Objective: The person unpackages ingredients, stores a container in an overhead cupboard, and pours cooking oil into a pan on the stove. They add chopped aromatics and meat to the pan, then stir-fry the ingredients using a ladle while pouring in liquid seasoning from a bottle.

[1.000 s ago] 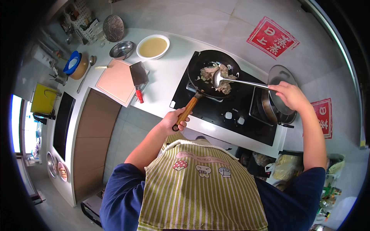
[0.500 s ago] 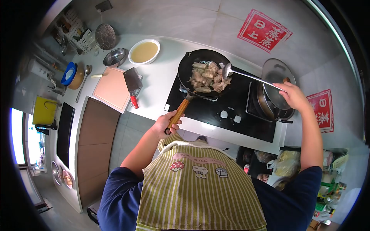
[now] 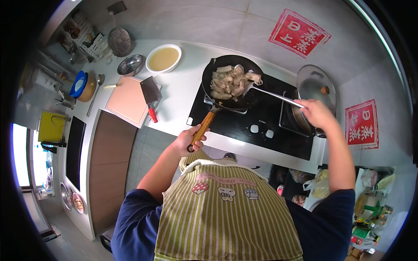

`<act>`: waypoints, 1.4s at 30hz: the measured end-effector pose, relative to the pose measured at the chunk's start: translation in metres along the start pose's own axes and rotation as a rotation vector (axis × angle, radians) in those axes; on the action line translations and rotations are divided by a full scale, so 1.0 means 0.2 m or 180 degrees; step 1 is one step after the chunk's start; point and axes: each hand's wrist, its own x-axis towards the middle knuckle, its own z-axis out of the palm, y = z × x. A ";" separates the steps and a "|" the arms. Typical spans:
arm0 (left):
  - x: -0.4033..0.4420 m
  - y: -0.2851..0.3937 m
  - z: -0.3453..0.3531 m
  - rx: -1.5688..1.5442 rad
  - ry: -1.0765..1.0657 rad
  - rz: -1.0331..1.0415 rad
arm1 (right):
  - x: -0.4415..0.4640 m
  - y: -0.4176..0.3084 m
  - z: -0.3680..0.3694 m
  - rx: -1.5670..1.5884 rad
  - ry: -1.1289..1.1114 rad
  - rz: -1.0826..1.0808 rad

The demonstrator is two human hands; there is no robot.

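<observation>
My left hand (image 3: 191, 140) is wrapped round the wooden handle (image 3: 203, 124) of a black wok (image 3: 210, 69), which sits on the left burner of the cooktop. Chunks of browned meat (image 3: 230, 81) lie in the wok. My right hand (image 3: 317, 114) grips the long metal handle of a ladle (image 3: 278, 96). The ladle's head is inside the wok at its right side, partly hidden among the meat.
A second pan (image 3: 300, 115) stands on the right burner, with a glass lid (image 3: 315, 82) leaning behind it. Left of the cooktop are a bowl of cloudy liquid (image 3: 163, 58), a cleaver (image 3: 150, 91), a cutting board (image 3: 126, 102) and a steel bowl (image 3: 130, 65).
My right hand has moved down and left with the ladle. The ladle's head has shifted lower, and the meat has been pushed about in the wok. My left hand stays on the handle.
</observation>
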 end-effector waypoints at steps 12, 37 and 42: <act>0.02 -0.02 0.01 0.0103 0.0049 0.0103 | 0.15 -0.41 0.02 0.0993 -0.0088 0.1432; 0.02 0.01 -0.01 0.0120 -0.0067 -0.0013 | -0.33 -0.50 0.51 0.0598 0.0343 0.0527; 0.01 0.01 0.00 0.0150 -0.0084 0.0008 | 0.04 -0.50 0.25 0.0503 0.0331 0.0816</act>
